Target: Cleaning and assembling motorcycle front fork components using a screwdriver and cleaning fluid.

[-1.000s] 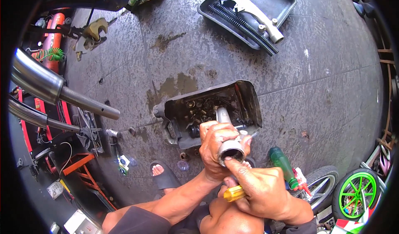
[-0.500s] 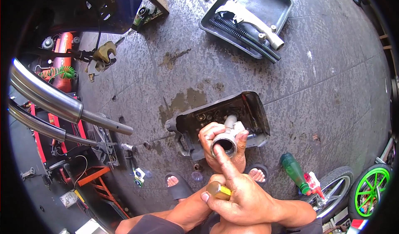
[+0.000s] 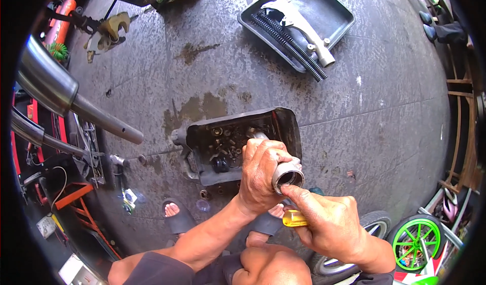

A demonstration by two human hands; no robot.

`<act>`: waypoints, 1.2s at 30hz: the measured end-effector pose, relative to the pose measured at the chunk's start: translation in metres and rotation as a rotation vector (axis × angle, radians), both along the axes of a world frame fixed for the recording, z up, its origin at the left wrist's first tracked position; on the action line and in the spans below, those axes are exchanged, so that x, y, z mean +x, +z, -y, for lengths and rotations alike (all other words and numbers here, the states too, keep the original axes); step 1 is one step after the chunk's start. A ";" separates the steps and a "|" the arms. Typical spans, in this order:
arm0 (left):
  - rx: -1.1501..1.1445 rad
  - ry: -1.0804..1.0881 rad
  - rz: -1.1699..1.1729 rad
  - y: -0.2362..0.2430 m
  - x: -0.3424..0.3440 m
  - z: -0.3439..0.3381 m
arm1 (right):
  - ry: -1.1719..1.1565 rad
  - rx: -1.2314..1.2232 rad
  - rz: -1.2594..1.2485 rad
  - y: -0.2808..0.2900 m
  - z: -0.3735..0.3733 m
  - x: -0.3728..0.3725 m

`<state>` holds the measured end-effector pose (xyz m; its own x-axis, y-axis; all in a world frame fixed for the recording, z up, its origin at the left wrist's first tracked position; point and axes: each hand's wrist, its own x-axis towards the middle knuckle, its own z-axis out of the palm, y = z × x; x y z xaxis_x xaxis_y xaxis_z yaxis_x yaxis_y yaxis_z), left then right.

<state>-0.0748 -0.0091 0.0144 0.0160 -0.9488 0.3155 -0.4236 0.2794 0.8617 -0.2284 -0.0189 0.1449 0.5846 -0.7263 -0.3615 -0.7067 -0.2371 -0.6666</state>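
My left hand (image 3: pixel 260 176) wraps round a silver metal tube (image 3: pixel 289 170), whose open ring end faces up toward me and whose far end reaches down into a cut dark plastic container (image 3: pixel 293 128). Small metal parts (image 3: pixel 225 141) lie in that container. My right hand (image 3: pixel 331 224) is closed on a yellow screwdriver handle (image 3: pixel 296 217), with the index finger extended to touch the lower inside rim of the tube's opening. The screwdriver's blade is mostly hidden behind my hands.
A black tray (image 3: pixel 334 7) holds a silver fork leg (image 3: pixel 309 34) and two long springs (image 3: pixel 288 45). Steel fork tubes (image 3: pixel 101 118) reach in from the left, near a red tool stand (image 3: pixel 81 204). Wheels (image 3: pixel 415 244) lie at lower right; wooden slats (image 3: pixel 460 133) line the right edge.
Compared with half a second ago, both hands and the tube sit rightward in the picture as the view shifted; my right fingertip is now lower on the rim and the green bottle is mostly covered.
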 end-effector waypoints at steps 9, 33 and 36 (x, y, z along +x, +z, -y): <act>-0.027 0.088 -0.089 0.002 0.005 -0.005 | -0.152 0.204 0.336 -0.025 -0.012 0.009; -0.048 0.083 -0.124 -0.003 0.011 -0.027 | -0.856 0.154 1.601 -0.004 -0.009 0.059; -0.076 0.094 -0.031 -0.008 0.011 -0.032 | -0.873 0.193 1.548 -0.036 -0.014 0.068</act>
<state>-0.0637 0.0228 0.0062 0.1149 -0.9159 0.3846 -0.4242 0.3049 0.8527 -0.1599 -0.0046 0.1094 -0.0530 -0.9984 -0.0198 0.6623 -0.0203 -0.7489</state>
